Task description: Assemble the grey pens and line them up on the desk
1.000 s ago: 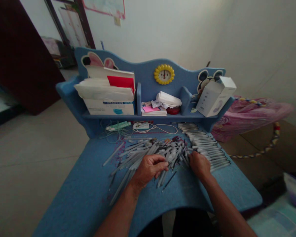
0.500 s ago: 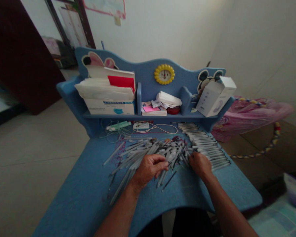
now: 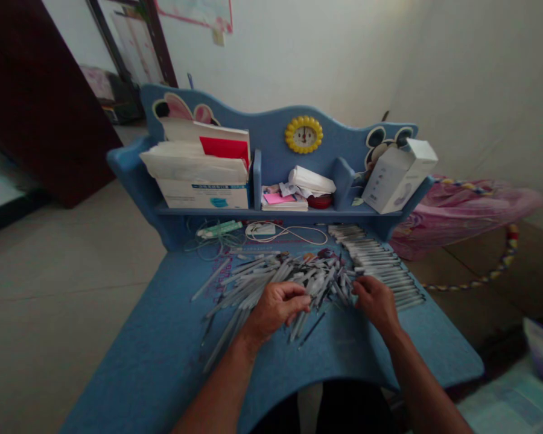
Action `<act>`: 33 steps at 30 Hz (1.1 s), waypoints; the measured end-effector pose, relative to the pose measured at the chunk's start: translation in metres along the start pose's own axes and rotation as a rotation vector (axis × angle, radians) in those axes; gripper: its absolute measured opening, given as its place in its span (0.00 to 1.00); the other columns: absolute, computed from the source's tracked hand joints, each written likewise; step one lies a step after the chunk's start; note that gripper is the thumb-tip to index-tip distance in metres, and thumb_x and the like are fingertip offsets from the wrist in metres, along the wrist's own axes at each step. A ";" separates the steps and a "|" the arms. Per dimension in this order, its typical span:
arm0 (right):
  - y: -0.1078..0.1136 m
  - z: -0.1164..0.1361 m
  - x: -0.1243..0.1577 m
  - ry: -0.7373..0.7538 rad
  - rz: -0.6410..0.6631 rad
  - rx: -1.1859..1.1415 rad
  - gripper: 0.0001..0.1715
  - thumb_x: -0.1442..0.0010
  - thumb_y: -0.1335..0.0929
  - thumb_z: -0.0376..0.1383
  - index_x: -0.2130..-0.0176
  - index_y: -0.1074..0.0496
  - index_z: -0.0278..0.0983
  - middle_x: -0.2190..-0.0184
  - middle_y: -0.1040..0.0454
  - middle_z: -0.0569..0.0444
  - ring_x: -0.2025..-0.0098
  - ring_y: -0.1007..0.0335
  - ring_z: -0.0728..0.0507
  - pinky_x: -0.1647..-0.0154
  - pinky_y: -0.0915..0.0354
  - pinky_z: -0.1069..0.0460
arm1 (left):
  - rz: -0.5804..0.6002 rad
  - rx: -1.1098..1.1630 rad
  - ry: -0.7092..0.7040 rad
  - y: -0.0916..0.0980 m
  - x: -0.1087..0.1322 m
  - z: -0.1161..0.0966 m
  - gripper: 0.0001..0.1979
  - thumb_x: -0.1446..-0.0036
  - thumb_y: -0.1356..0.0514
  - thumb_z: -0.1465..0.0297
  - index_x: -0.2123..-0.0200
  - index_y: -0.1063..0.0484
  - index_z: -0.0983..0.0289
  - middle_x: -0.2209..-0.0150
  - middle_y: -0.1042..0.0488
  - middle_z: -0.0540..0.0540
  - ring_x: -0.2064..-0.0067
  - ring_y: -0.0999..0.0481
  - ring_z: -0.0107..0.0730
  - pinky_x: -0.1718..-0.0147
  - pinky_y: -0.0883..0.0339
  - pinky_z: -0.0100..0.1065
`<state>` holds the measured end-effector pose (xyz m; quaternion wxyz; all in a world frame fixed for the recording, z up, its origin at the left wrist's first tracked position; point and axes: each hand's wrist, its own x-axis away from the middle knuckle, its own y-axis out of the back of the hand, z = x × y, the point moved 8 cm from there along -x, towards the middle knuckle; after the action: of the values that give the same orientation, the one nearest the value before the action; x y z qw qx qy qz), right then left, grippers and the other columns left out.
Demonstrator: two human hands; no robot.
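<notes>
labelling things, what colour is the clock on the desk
The clock is yellow, white face; head view.

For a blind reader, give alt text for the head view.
The left hand and right hand rest on a loose pile of grey pens on a blue desk, a neat row beside the right one. Behind, a shelf holds a white box and a clock.

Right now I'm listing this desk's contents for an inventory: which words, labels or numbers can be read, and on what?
No text can be read.
Blue print on the flat white box, left shelf: too blurred.
Grey marks on the white carton, right shelf: too small.
Dial of the yellow clock: numbers too small.
Print on the wall poster: blurred.
</notes>
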<state>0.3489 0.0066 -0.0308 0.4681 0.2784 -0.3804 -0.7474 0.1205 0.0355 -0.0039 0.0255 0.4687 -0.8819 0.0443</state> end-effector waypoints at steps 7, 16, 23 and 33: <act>0.012 0.016 0.020 0.009 -0.024 -0.802 0.13 0.52 0.30 0.42 0.71 0.30 0.34 0.84 0.28 0.57 0.82 0.32 0.48 0.79 0.36 0.54 | 0.036 -0.053 0.001 -0.002 0.001 0.004 0.10 0.51 0.39 0.65 0.73 0.27 0.68 0.76 0.25 0.52 0.85 0.42 0.18 0.85 0.50 0.25; 0.015 0.054 0.034 0.077 0.121 -1.072 0.11 0.55 0.26 0.37 0.70 0.27 0.36 0.84 0.27 0.58 0.81 0.32 0.48 0.76 0.35 0.53 | 0.113 -0.098 0.061 -0.012 0.005 0.003 0.09 0.53 0.38 0.66 0.73 0.25 0.68 0.80 0.28 0.50 0.85 0.43 0.18 0.86 0.52 0.25; 0.022 0.084 0.042 0.177 0.215 -0.996 0.08 0.52 0.28 0.36 0.69 0.26 0.36 0.84 0.27 0.58 0.80 0.32 0.49 0.76 0.34 0.53 | 0.194 -0.158 0.042 -0.018 0.006 0.002 0.08 0.53 0.39 0.68 0.74 0.24 0.67 0.81 0.31 0.48 0.82 0.42 0.20 0.83 0.49 0.25; 0.023 0.096 0.047 0.243 0.287 -0.864 0.09 0.52 0.29 0.39 0.69 0.26 0.35 0.84 0.28 0.58 0.82 0.32 0.49 0.79 0.35 0.54 | 0.229 -0.187 0.002 -0.021 0.006 0.004 0.09 0.53 0.40 0.67 0.76 0.24 0.67 0.81 0.31 0.49 0.78 0.37 0.24 0.78 0.45 0.27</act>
<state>0.2668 -0.0127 0.0390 0.6809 0.0881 -0.0114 -0.7270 0.1349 0.0184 -0.0066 0.0647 0.3605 -0.9299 -0.0348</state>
